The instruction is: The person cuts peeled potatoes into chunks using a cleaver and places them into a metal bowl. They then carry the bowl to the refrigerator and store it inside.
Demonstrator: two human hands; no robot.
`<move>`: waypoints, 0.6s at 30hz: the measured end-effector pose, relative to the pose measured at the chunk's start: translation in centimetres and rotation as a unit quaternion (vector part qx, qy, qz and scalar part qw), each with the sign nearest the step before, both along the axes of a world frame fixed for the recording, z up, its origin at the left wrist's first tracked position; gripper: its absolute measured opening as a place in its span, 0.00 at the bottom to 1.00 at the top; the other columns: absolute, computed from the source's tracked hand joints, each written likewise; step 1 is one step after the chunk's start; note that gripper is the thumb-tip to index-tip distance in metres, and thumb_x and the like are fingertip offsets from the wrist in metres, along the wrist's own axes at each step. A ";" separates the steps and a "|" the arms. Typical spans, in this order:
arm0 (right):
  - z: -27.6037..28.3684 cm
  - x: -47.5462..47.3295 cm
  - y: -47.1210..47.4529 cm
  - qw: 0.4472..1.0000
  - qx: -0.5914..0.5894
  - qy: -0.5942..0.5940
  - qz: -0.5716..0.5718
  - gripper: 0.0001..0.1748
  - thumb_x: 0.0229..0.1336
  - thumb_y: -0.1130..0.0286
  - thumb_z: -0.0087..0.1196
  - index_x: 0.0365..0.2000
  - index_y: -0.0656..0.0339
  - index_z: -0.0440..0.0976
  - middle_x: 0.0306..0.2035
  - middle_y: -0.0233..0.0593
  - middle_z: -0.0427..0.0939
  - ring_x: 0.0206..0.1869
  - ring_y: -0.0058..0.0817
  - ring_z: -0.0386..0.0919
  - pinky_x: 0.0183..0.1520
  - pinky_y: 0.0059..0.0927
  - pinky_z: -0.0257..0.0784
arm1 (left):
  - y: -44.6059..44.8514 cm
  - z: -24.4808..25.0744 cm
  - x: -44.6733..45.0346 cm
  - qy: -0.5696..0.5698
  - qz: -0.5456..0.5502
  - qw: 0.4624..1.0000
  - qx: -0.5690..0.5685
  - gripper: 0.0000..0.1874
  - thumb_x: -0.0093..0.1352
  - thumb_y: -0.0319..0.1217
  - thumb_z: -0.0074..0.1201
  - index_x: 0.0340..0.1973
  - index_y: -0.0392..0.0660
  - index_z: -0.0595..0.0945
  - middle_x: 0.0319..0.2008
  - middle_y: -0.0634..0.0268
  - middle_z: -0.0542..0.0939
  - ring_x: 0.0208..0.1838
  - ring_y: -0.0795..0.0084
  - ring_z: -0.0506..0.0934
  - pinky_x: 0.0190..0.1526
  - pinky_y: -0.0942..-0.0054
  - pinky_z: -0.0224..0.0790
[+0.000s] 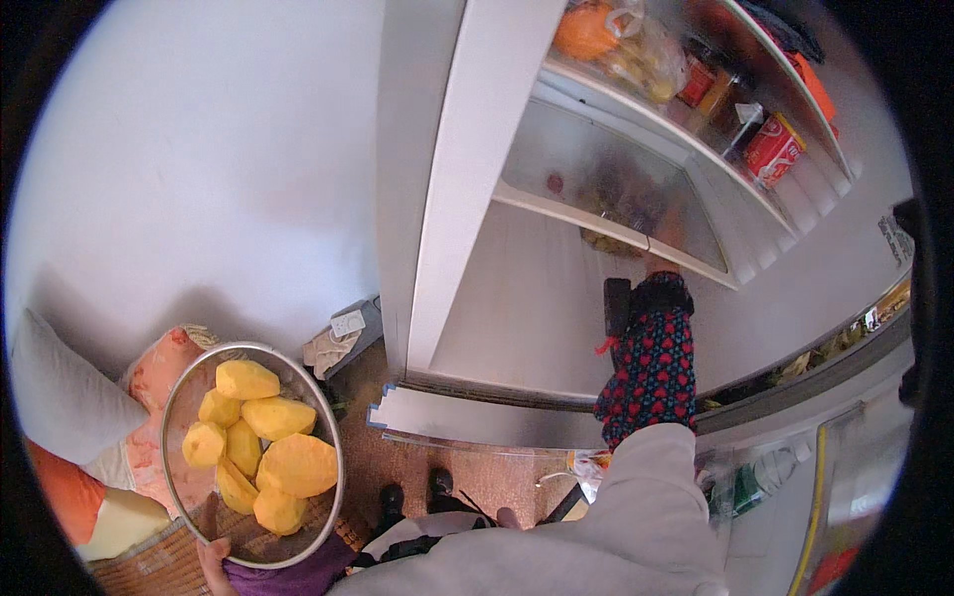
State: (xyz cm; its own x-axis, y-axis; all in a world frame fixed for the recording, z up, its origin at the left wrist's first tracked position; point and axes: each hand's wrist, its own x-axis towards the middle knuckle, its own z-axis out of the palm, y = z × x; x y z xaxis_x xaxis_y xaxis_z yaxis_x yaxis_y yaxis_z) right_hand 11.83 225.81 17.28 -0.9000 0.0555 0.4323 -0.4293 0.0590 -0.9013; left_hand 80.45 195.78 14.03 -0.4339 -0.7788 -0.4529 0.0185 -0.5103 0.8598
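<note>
At the lower left, my left hand (216, 559) grips the rim of a round metal bowl (337, 447), perhaps a strainer. Several peeled yellow-orange pieces (298, 465), which look like sweet potatoes, lie in it. My right arm, in a patterned sleeve cover (656, 357) with a dark band at the wrist, reaches into an open refrigerator. My right hand (663, 253) is under a glass shelf (596, 171), beside some brownish food or a bag (611, 243); its fingers blur through the glass, so their grip cannot be made out.
The refrigerator's upper shelf holds plastic bags (641, 59) and a red box (775, 149). Its door at the right has a bottle (760, 480) in a compartment. A grey cushion (71, 395) and a woven mat (153, 559) lie at the left, near a power socket (347, 323).
</note>
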 end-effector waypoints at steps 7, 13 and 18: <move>-4.5 -3.8 2.9 0.972 0.177 0.074 -0.137 0.25 0.57 0.53 0.46 0.47 0.63 0.68 0.42 0.47 0.74 0.44 0.39 0.73 0.47 0.36 0.66 | -0.9 -2.0 2.0 -0.134 0.072 0.987 -0.054 0.19 0.64 0.41 0.46 0.41 0.38 0.75 0.39 0.60 0.75 0.46 0.67 0.70 0.51 0.68 0.61; -5.9 1.5 2.2 0.959 0.185 0.100 -0.189 0.20 0.59 0.57 0.44 0.39 0.64 0.74 0.34 0.46 0.76 0.37 0.38 0.73 0.39 0.39 0.66 | -2.2 -3.2 2.9 0.026 0.048 0.999 0.001 0.23 0.61 0.37 0.44 0.49 0.39 0.69 0.32 0.67 0.70 0.42 0.70 0.70 0.50 0.70 0.62; -7.7 3.3 -5.0 0.842 0.527 0.116 0.015 0.09 0.55 0.66 0.49 0.31 0.62 0.71 0.24 0.38 0.72 0.26 0.27 0.72 0.25 0.31 0.65 | -2.2 -2.0 1.8 0.036 -0.027 0.998 -0.045 0.14 0.61 0.38 0.45 0.35 0.40 0.72 0.30 0.67 0.70 0.38 0.72 0.71 0.45 0.69 0.65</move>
